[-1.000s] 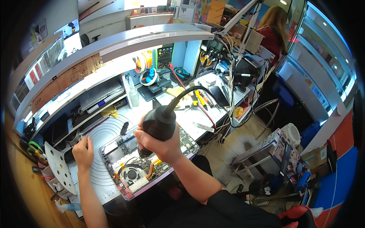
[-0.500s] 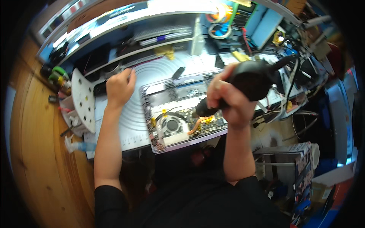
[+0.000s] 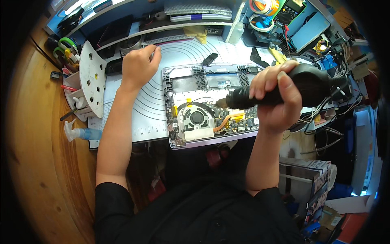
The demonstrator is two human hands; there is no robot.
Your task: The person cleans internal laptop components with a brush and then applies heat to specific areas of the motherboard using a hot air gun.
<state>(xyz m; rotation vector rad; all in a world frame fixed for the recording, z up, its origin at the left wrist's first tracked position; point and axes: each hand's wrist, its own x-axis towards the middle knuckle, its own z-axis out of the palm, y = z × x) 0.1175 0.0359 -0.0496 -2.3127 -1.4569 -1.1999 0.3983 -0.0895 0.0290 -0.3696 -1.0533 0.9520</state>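
Note:
An opened laptop base [image 3: 191, 140] lies on the mat in front of me, its fan [image 3: 196, 118], copper heat pipe [image 3: 224, 122] and circuit board showing. My right hand [image 3: 277, 95] grips a black hand-held blower [image 3: 310, 83] with a ribbed barrel. Its brownish nozzle tip is just above the board, right of the fan; I cannot tell if it touches. My left hand [image 3: 140, 67] rests curled on the mat beyond the laptop's left side, thumb outward. Its fingertips are hidden, so anything inside them cannot be made out. Behind the laptop sits a small black part [image 3: 210, 59].
A white perforated tool holder [image 3: 90, 81] stands left, with a spray bottle [image 3: 83, 133] near it. Shelves [image 3: 195, 22] line the back. A multimeter [image 3: 290, 14], tape rolls [image 3: 264, 6] and tangled cables [image 3: 331, 112] crowd the right side. Printed rings mark the mat [image 3: 148, 110].
The view has shifted, so the laptop appears higher and farther right. My right hand has tilted the blower closer to level, and its nozzle now points left over the board. My left hand stays curled.

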